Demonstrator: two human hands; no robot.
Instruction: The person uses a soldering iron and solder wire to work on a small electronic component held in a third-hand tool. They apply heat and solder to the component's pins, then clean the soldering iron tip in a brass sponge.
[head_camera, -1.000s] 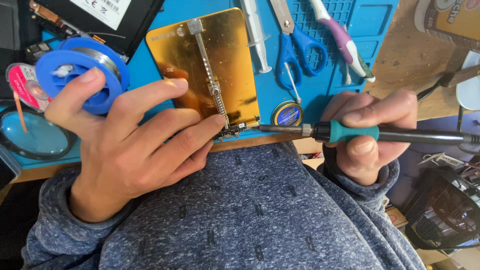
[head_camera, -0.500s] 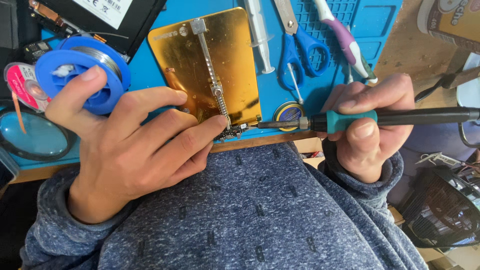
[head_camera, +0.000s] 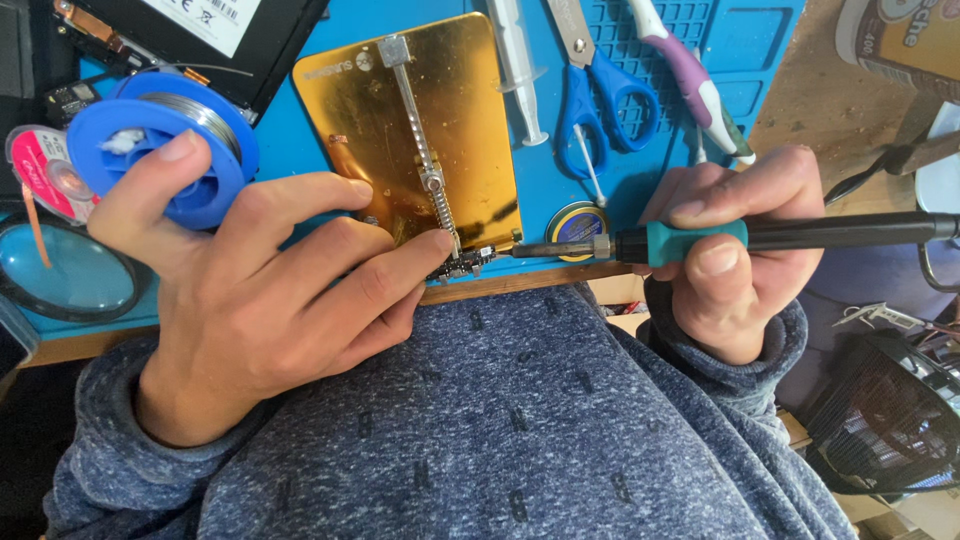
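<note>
While the left hand (head_camera: 270, 300) rests fingers spread on the gold metal holder plate (head_camera: 430, 130), its fingertip touches a small dark circuit board (head_camera: 465, 265) at the blue mat's (head_camera: 760, 40) near edge; the right hand (head_camera: 740, 250) grips a teal-collared black soldering iron (head_camera: 760, 236), tip at the board; blue solder spool (head_camera: 165, 140) by the left thumb.

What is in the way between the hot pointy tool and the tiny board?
Nothing visible. The soldering iron in the right hand points straight at the small circuit board clamped on the gold holder plate. The left hand fingers press from the other side.
</note>
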